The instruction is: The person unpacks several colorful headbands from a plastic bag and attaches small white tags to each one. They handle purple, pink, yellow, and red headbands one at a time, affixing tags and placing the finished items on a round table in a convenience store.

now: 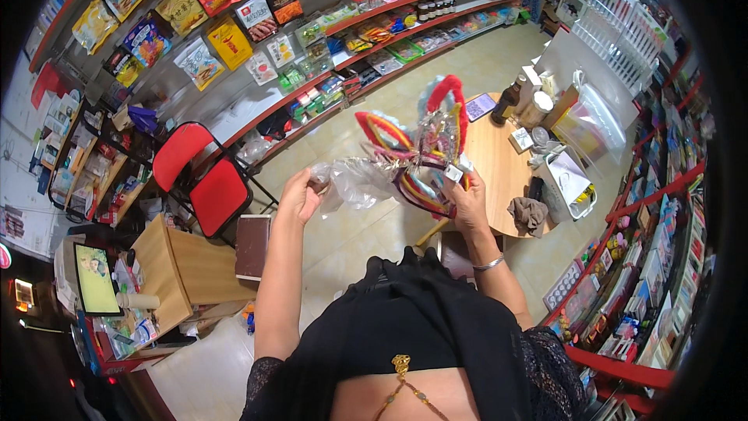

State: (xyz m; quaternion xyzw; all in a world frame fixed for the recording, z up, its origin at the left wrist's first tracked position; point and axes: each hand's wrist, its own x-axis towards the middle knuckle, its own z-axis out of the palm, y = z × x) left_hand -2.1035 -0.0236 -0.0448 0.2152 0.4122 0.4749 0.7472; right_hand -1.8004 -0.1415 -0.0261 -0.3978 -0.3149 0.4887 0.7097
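A bunch of colourful fuzzy headbands with ear-shaped loops [405, 140] in red, yellow, pale blue and pink hangs in front of me. My right hand [470, 201] grips the bunch at its lower right, where a small white tag shows. To the left, my left hand [300, 195] is closed on a crumpled clear plastic bag [354, 183]. The bag stretches across to the headbands and touches their left side; whether it still covers part of them I cannot tell.
A round wooden table [487, 148] at right bears a phone [481, 106], a brown bottle [508, 100], a grey cloth [528, 216] and a white basket [573, 183]. A red folding chair [212, 187] stands left, near a wooden desk [206, 265]. Stocked shelves [421, 12] line the walls.
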